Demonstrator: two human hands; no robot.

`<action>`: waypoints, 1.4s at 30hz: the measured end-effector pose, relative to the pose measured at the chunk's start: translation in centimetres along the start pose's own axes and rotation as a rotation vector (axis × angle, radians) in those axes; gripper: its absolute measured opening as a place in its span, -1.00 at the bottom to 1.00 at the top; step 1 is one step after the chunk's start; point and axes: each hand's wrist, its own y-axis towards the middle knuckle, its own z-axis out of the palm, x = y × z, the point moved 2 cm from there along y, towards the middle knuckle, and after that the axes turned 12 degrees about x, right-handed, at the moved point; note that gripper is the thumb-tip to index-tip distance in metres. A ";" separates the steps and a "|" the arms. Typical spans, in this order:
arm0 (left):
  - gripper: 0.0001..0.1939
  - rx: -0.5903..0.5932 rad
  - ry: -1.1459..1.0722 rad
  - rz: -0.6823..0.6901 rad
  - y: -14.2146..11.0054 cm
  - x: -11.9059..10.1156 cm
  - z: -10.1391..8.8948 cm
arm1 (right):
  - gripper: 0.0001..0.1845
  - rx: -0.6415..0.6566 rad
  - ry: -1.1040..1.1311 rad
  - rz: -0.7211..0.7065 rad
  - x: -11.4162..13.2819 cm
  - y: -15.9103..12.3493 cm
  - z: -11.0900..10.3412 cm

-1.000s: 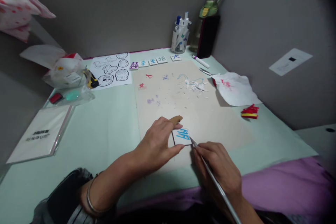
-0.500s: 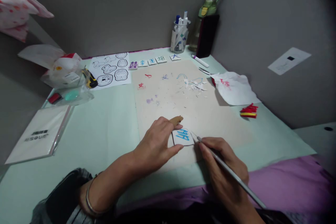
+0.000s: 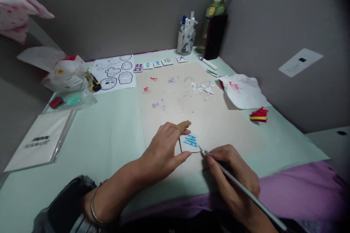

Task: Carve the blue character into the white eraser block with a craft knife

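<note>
A small white square block [image 3: 188,146] with blue character strokes lies on the beige board [image 3: 164,116] near the front. My left hand [image 3: 164,145] grips it from the left between thumb and fingers; a tan cover sits on one fingertip. My right hand [image 3: 235,174] is closed around a slim silver craft knife [image 3: 237,181], pen-fashion. Its pointed blade meets the block's right edge. White shavings [image 3: 202,87] lie farther back on the board, along with red, blue and purple ink marks.
Several lettered blocks [image 3: 158,63] line the board's back edge. Behind stand a pen jar [image 3: 187,38] and a green bottle [image 3: 214,11]. At right are tweezers [image 3: 212,73], a stained tissue [image 3: 246,91] and red strips [image 3: 258,114]. A yellow-black cutter [image 3: 93,82] lies left.
My right hand has brought the knife tip slightly left and down, onto the block's right edge. The left hand keeps its grip on the block.
</note>
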 end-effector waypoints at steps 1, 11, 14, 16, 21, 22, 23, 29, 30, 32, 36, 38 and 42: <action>-0.33 -0.001 -0.001 0.002 0.0 0.0 0.0 | -0.84 -0.003 0.003 -0.013 0.0 0.0 0.0; -0.35 -0.004 -0.001 0.004 -0.1 0.2 0.1 | -0.82 -0.011 -0.098 -0.136 0.0 -0.2 0.7; -0.36 -0.015 0.001 0.009 -0.1 0.2 0.1 | -0.80 -0.014 -0.144 -0.175 -0.1 -0.3 1.1; -0.37 -0.019 0.001 0.006 -0.1 0.3 0.1 | -0.78 -0.015 -0.181 -0.200 -0.2 -0.3 1.3; -0.35 -0.019 0.009 -0.001 0.0 0.2 0.1 | -0.73 -0.012 -0.271 -0.262 -0.6 -0.6 1.7; -0.35 -0.019 0.009 -0.002 0.0 0.2 0.1 | -0.73 -0.010 -0.288 -0.269 -0.8 -0.6 1.7; -0.35 -0.017 0.009 -0.005 0.0 0.1 0.1 | -0.72 -0.006 -0.302 -0.278 -1.0 -0.6 1.8; -0.41 -0.023 0.023 -0.029 0.0 0.0 0.1 | -0.74 0.025 -0.355 -0.295 -1.9 -1.0 1.9; -0.44 -0.023 0.027 -0.033 0.1 0.0 0.1 | -0.74 0.029 -0.359 -0.294 -1.9 -1.1 1.9; -0.48 -0.023 0.031 -0.038 0.1 0.0 0.0 | -0.74 0.037 -0.364 -0.292 -1.8 -1.3 1.9; -0.45 -0.019 0.033 -0.044 0.1 0.0 0.0 | -0.73 0.052 -0.366 -0.249 -1.2 -1.2 1.8; -0.39 -0.017 0.032 -0.043 0.1 0.0 0.1 | -0.73 0.033 -0.357 -0.247 -0.9 -1.0 1.7; -0.33 -0.026 0.029 -0.021 0.0 0.0 0.2 | -0.70 -0.052 -0.321 -0.273 -0.5 -0.7 1.5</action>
